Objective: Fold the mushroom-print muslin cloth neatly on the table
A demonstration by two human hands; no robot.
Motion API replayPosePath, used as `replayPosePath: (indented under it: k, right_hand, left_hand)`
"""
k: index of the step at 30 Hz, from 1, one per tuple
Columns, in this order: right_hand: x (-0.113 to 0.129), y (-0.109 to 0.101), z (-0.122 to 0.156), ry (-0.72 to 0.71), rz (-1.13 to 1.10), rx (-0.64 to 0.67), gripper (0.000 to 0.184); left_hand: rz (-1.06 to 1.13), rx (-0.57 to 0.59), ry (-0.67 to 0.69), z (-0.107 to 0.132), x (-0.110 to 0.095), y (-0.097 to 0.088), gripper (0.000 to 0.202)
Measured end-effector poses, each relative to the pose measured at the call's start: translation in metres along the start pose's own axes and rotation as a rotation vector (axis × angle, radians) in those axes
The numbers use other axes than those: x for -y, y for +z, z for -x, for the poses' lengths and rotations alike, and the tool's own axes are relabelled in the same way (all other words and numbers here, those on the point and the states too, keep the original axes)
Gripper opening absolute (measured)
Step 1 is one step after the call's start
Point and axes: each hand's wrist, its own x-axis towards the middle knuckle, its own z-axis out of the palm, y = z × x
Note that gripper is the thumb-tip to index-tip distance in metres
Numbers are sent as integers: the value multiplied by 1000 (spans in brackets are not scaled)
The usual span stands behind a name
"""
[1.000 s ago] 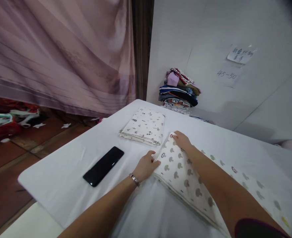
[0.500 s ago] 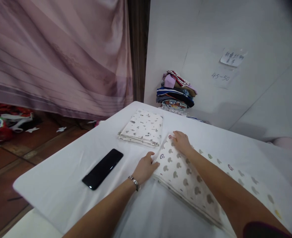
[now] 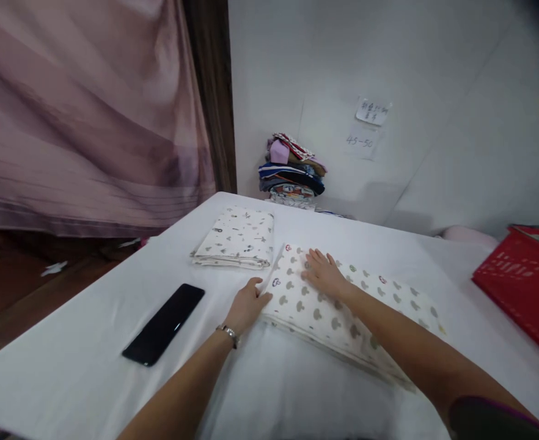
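Observation:
A folded white cloth with grey mushroom prints (image 3: 370,305) lies on the white table (image 3: 90,360) in front of me. My right hand (image 3: 322,272) rests flat on its top near the left end, fingers stretched out. My left hand (image 3: 246,304), with a bracelet on the wrist, touches the cloth's near left corner, its fingers curled against the edge. A second folded white cloth with small dark prints (image 3: 235,237) lies just beyond, to the left.
A black phone (image 3: 164,324) lies face up on the table to the left. A stack of folded colourful clothes (image 3: 292,171) sits at the far wall. A red basket (image 3: 524,284) stands at the right. A pink curtain (image 3: 81,116) hangs at the left.
The view has swung to the right, so the red basket now shows. My right hand has slid from the cloth's far corner onto its top and lies flat. My left hand stays at the corner.

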Motion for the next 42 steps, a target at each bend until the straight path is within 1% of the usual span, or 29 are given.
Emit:
replayPosePath:
  k: [3,6,10,12,14,17,21,24,27,30,34,37,40,42]
  right_hand:
    - [-26,5,24,118,19,32,80]
    - [-41,10,30,162,-20,49,81]
    - [-47,8,31,154,-66,37,79]
    - [-52,5,41,156,-59,11,78]
    - [-60,4,58,178,-27,-31,79]
    - [-72,5,80,239,-21,-25,80]
    - [-80,3,89,267,-74,14,78]
    - [-87,0,97,258,-77,-1,77]
    - [-101,1,115,326,-22,-49,77]
    - [-114,5,128,422,-22,-31,78]
    - [-119,4,130,432,-60,3,79]
    - [-126,0,137,437,-48,-25,76]
    - [-142,1,153,562,22,-82,74]
    - [-151,2,161,630,38,-77,74]
  left_hand:
    - [-17,5,8,-1,-2,-2,46]
    - [-40,-3,10,-2,-3,-3,46]
    - [-57,5,9,-4,-3,-3,50]
    - [-78,10,16,-5,-3,-3,53]
    - [-99,3,19,-6,-3,-4,56]
    - [-117,0,10,-7,-5,-6,61]
    - [-131,17,-1,-8,-9,-8,63]
    - [-119,27,-10,-5,-13,-9,66]
    - [-117,17,-37,-4,-16,-9,65]
    - [-126,12,-72,-5,-18,-8,62]
    - [-125,8,-85,-7,-17,-8,59]
    - [-132,-6,-90,-7,-15,-9,57]
    - [-142,13,-83,-8,-15,-10,55]
    - [-168,28,-82,-8,-17,-10,55]
